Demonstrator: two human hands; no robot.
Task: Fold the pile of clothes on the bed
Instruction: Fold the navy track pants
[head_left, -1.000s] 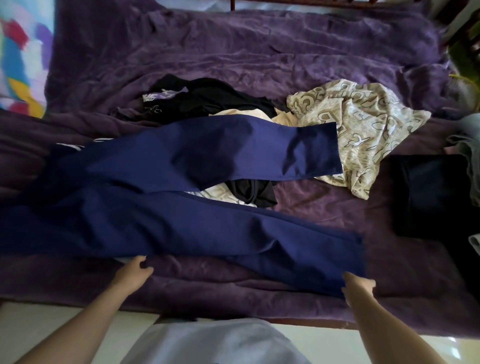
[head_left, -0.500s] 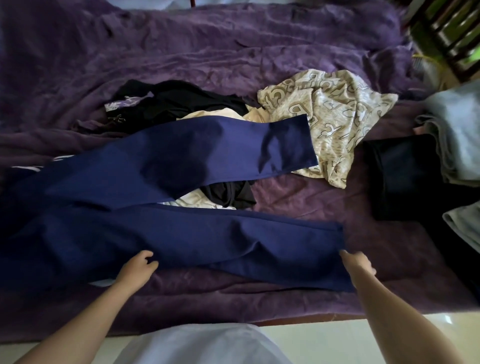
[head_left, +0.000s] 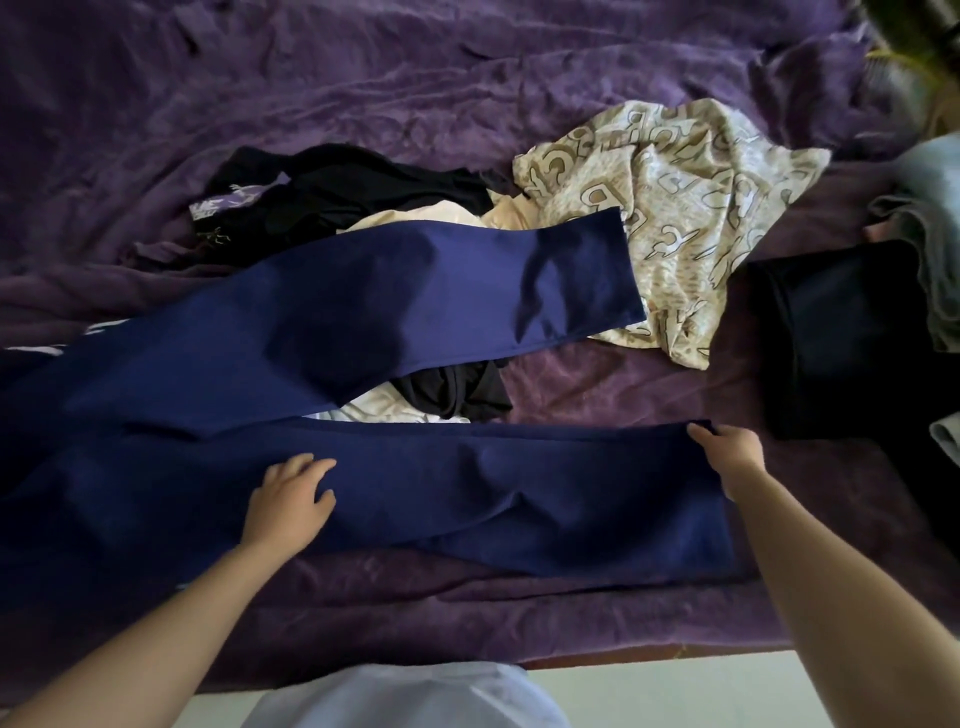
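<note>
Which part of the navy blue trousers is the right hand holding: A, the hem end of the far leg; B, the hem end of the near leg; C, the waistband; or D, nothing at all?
B: the right hand pinches the far corner of the hem of the near leg of the navy blue trousers, while the far leg's hem lies untouched over the beige patterned cloth and the left hand rests flat on the near leg.

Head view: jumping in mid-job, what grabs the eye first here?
The navy trousers spread across the purple bedspread, legs splayed apart. The left hand lies flat on the near leg; the right hand pinches its hem. Behind them lies an unfolded heap with a beige patterned garment.
</note>
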